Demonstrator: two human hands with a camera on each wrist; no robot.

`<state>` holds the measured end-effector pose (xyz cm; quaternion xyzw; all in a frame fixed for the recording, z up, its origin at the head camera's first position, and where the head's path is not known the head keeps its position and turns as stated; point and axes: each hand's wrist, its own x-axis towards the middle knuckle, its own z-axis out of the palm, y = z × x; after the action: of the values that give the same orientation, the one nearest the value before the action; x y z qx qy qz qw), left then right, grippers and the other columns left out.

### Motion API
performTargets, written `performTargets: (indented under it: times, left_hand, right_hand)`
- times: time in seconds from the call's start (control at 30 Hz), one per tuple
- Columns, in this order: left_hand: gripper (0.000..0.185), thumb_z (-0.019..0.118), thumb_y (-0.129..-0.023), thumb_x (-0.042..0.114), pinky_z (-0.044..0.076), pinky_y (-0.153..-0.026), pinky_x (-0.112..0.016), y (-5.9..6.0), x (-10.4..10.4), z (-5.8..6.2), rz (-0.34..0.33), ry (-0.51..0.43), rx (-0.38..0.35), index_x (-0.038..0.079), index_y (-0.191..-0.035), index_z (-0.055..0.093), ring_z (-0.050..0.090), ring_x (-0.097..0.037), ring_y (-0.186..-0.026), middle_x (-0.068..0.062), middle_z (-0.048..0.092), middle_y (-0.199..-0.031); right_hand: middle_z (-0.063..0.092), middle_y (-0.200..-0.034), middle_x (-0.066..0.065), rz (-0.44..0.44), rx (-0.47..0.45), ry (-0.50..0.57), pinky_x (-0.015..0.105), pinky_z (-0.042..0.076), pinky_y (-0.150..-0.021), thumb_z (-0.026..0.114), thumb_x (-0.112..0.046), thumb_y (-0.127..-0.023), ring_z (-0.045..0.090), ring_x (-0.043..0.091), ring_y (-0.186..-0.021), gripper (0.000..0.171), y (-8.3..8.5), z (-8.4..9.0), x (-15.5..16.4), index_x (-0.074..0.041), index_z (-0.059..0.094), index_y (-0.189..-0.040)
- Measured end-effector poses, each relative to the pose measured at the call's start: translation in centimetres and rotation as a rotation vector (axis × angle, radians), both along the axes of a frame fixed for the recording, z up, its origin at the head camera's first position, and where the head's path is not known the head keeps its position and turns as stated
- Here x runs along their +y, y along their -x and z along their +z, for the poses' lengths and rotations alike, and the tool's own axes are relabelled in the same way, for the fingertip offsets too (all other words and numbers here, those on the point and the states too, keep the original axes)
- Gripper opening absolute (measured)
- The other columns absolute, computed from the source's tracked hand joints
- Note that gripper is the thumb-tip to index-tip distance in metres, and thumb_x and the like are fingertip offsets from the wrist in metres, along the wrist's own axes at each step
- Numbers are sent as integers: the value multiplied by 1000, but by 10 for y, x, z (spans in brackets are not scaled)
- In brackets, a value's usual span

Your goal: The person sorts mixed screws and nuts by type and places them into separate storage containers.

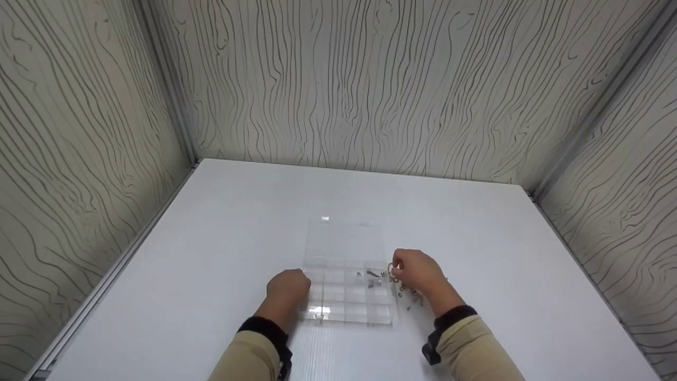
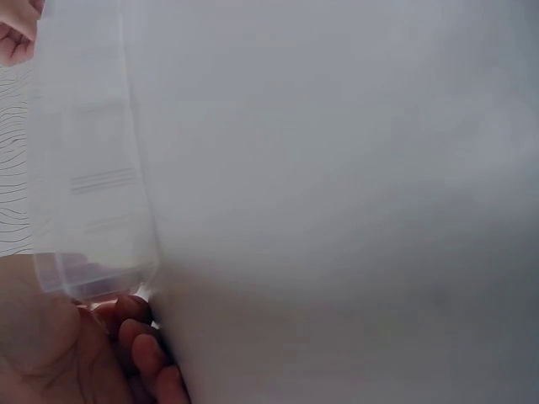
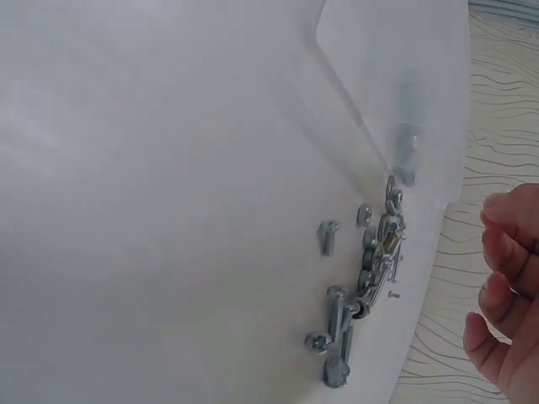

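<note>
At the left, the left hand [image 1: 288,288] was curled in at the side of a clear divided box [image 1: 346,320], its fingers bent around the edge near a corner, apparently to steady it. The box lay flat on the white table [image 1: 238,211], its clear lid [image 1: 344,241] open and flat behind it. Most of its left compartments showed nothing, while a few small metal parts [image 1: 373,274] lay toward the back right.

Past the box's right wall was the right hand [image 1: 418,270], its fingers bent and the thumb and forefinger drawn close together; whether they pinched a small part could not be told. Below and beside it, loose screws and nuts [image 3: 367,257] lay scattered on the table, close to the box.

The step in hand seemed to be sorting this hardware into the compartments. The next move, as judged, called for a fine fingertip pinch on one piece, a lift over the wall and a release above a matching compartment, the left hand keeping the box from sliding.
</note>
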<state>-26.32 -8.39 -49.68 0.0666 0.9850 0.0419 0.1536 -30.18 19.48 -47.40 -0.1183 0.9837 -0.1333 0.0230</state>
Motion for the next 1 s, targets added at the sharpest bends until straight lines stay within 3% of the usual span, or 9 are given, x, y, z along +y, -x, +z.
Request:
performTargets:
  times: [0.3, 0.6, 0.83, 1.0]
  left_hand:
    - [7, 62, -75, 3, 51, -60, -37, -1, -1, -2, 15, -34, 34, 10, -72, 62, 55, -18, -74, -4, 60, -84]
    - [4, 60, -76, 4, 51, -60, -37, 0, -1, -7, 50, -65, 48, 8, -73, 62, 54, -19, -71, -7, 60, -80]
    - [6, 64, -72, 3, 51, -61, -36, 0, -1, -5, 33, -33, 45, 8, -75, 64, 57, -21, -75, -6, 61, -84]
    - [6, 61, -76, 5, 51, -62, -36, 1, -1, -8, 33, -52, 58, 8, -79, 65, 58, -20, -79, -6, 63, -90]
  right_hand:
    - [58, -74, -3, -16, -110, -54, 33, 45, -59, 68, -11, -74, 52, 14, -65, 12, 0, -12, 14, -16, 61, -83]
    - [59, -74, -3, 7, -131, -65, 34, 47, -61, 67, -3, -71, 53, 15, -67, 15, -2, -24, 19, -16, 60, -76]
    - [57, -72, -3, -21, -146, -81, 33, 46, -58, 68, -7, -73, 52, 15, -65, 14, -3, -25, 17, -16, 58, -76]
    - [54, -68, -2, -42, -158, -77, 30, 42, -52, 67, -11, -77, 49, 17, -61, 12, -4, -23, 16, -15, 55, -74]
